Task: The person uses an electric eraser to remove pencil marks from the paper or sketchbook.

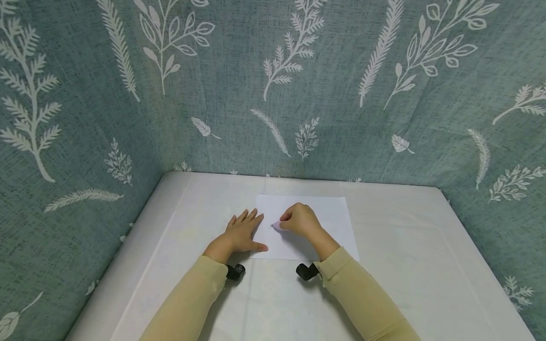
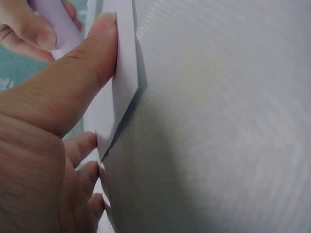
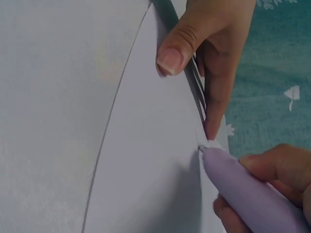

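Note:
A sheet of white paper [image 1: 334,218] lies on the white-covered table. My left hand [image 1: 242,235] rests spread over its left edge, with the thumb near the lower left corner and the other fingers reaching up along the side. My right hand [image 1: 302,220] grips a thick lavender pen [image 3: 243,187] with a tapered body and a small metal tip. That tip points left and meets the paper close to my left fingertips. In the left wrist view, part of the pen [image 2: 60,26] shows behind my left thumb; its tip is hidden there.
The white tabletop [image 1: 405,237] extends around the paper on all sides. Teal fabric [image 1: 239,80] with white leaf prints hangs behind the table and along both sides. Black wrist cameras [image 1: 307,271] sit under both sleeves, just in front of the paper.

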`<act>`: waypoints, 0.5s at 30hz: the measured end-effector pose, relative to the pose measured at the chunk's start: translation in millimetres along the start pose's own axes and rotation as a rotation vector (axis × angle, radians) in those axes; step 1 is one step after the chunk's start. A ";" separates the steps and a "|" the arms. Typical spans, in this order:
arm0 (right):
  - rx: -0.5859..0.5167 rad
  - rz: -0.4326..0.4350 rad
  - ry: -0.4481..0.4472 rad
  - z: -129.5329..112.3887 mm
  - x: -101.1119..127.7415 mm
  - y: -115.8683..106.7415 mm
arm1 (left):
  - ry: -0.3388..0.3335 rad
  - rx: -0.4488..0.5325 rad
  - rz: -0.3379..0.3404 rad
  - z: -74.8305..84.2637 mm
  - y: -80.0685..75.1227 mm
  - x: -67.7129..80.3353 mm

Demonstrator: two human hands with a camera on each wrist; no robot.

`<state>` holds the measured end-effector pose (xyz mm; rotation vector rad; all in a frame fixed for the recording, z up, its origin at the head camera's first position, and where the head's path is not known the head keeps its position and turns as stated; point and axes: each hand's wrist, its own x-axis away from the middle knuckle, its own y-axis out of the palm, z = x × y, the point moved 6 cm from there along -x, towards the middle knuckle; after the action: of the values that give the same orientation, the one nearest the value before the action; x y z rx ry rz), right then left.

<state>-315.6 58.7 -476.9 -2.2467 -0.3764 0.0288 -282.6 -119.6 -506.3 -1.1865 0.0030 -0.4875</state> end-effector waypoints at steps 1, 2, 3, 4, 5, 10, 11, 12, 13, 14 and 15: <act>-0.001 0.000 -0.001 0.3 -0.4 -0.1 | -0.003 -0.001 -0.001 0.1 0.2 -0.2; 0.001 -0.001 -0.002 0.7 -0.8 -0.3 | -0.005 -0.002 -0.002 0.3 0.3 -0.4; 0.002 -0.003 -0.002 1.1 -1.1 -0.4 | -0.007 -0.001 -0.001 0.6 0.3 -0.6; 0.001 -0.007 0.001 1.6 -1.3 -0.2 | -0.007 0.001 0.000 0.9 0.4 -0.8; 0.004 -0.010 0.000 1.9 -1.6 -0.3 | -0.010 0.001 -0.003 1.2 0.6 -1.1; 0.003 -0.004 -0.007 2.8 -3.1 -2.1 | -0.020 0.003 -0.004 1.8 1.2 -3.1; 0.001 -0.005 -0.010 2.9 -3.2 -2.5 | -0.021 0.004 -0.004 1.9 1.3 -3.4; 0.000 -0.007 -0.015 2.8 -3.4 -2.7 | -0.022 0.004 -0.002 2.0 1.4 -3.7; -0.001 -0.008 -0.019 2.7 -3.6 -3.1 | -0.024 0.003 -0.003 2.3 1.4 -3.9; -0.001 -0.009 -0.023 2.7 -3.8 -3.5 | -0.026 0.004 -0.004 2.7 1.3 -3.9; 0.001 -0.010 -0.026 2.7 -4.0 -4.0 | -0.029 0.002 -0.006 2.8 1.5 -4.1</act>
<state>-320.9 62.0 -476.1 -2.2454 -0.4016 0.0535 -285.0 -115.2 -507.5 -1.1921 -0.0258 -0.4753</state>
